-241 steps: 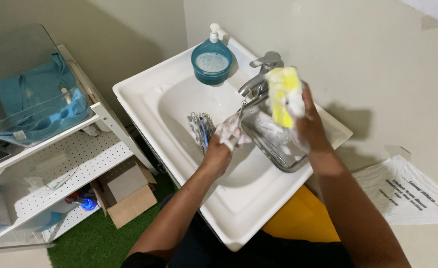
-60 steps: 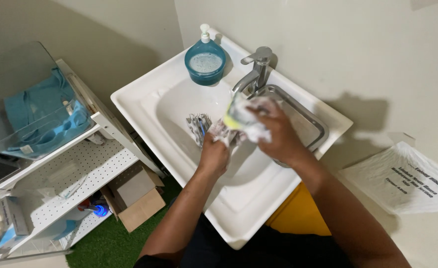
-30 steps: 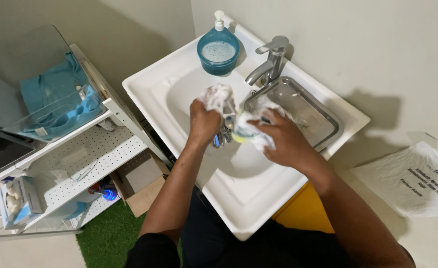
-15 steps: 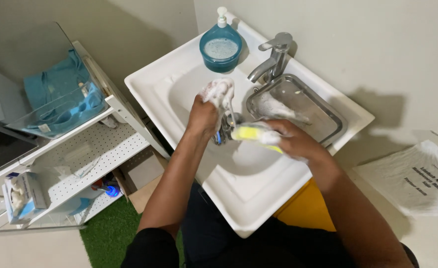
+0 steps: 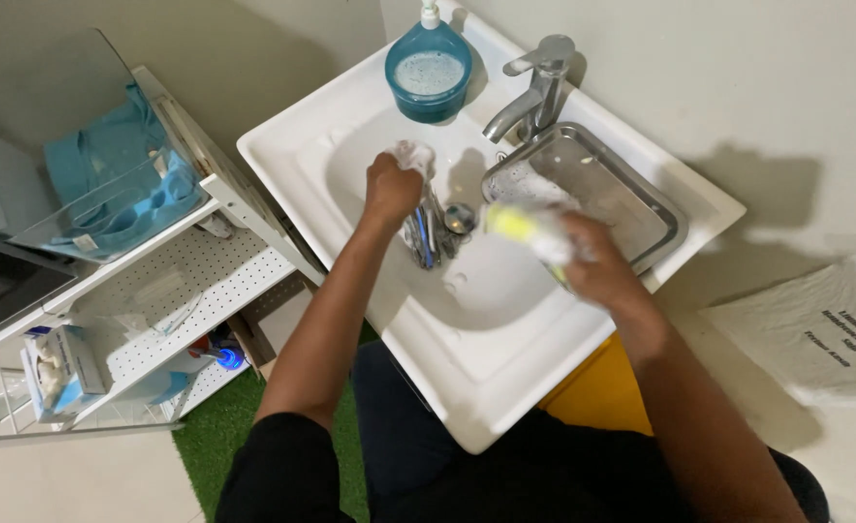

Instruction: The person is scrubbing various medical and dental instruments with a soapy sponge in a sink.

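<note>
White printed paper sheet (image 5: 820,324) on the floor right of the sink (image 5: 544,358), blue-and-white tissue box (image 5: 60,368) on the shelf left of it, dark screen (image 5: 1,286) above the box

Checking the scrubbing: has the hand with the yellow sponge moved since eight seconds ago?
Yes. The right hand with the yellow sponge dropped from beside the faucet spout toward the basin's near side.
</note>
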